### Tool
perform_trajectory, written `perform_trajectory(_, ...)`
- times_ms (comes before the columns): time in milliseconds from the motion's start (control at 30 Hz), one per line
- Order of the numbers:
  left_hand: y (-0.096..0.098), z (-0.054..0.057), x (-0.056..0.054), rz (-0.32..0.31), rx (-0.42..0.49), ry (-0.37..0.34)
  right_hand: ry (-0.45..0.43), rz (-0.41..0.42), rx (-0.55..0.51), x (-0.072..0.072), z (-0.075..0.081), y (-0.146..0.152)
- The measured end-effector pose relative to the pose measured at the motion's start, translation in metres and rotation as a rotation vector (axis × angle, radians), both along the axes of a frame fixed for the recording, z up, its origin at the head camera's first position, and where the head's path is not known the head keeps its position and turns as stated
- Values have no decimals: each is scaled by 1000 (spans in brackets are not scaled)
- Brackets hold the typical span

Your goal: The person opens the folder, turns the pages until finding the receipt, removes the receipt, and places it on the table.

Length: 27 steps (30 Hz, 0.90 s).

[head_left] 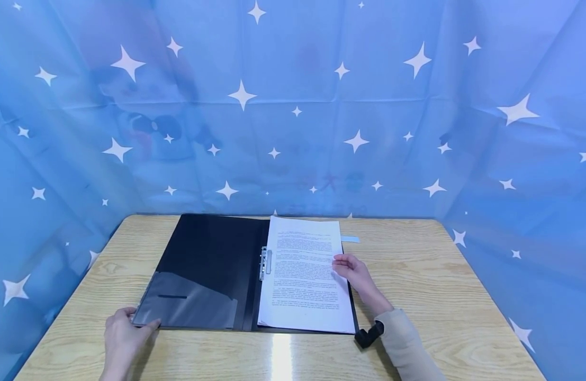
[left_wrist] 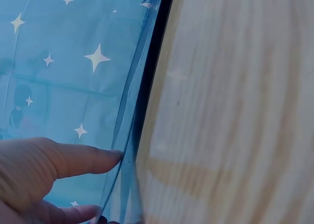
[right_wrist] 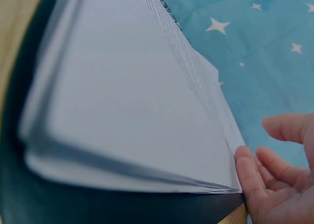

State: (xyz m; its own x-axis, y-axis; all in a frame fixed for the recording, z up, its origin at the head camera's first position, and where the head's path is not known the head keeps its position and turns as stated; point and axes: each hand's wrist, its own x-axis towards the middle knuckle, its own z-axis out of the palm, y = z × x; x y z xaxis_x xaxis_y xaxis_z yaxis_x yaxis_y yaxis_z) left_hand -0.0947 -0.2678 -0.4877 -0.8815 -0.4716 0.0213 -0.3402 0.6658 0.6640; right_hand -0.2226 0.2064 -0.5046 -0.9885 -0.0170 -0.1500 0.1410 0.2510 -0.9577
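Note:
A black folder (head_left: 212,248) lies spread on the wooden table. At its near left corner, where a clear pocket (head_left: 192,301) covers the inside, my left hand (head_left: 126,338) pinches the cover's edge. In the left wrist view the thumb (left_wrist: 88,159) is on one face of the cover and the fingers are partly hidden behind it. A thick stack of printed paper (head_left: 302,280) sits on the folder's right half beside a metal clip (head_left: 266,263). My right hand (head_left: 354,272) touches the stack's right edge with extended fingers (right_wrist: 250,175), its thumb held apart.
A small pale blue strip (head_left: 350,239) pokes out past the paper's upper right edge. The wooden table (head_left: 431,296) extends on both sides of the folder. Behind it hangs a blue curtain (head_left: 293,127) with white stars. A black band (head_left: 369,336) is on the right wrist.

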Motion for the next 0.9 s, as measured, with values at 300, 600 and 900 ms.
perform_trajectory(300,-2,-2,-4,-111,-83,-28,6,7,-6,1,0,0)
perform_trajectory(600,2,-9,-9,-149,-49,79,3,3,-4,1,-1,1)
perform_trajectory(900,3,-14,-13,-178,2,153,17,33,6,12,22,-5)
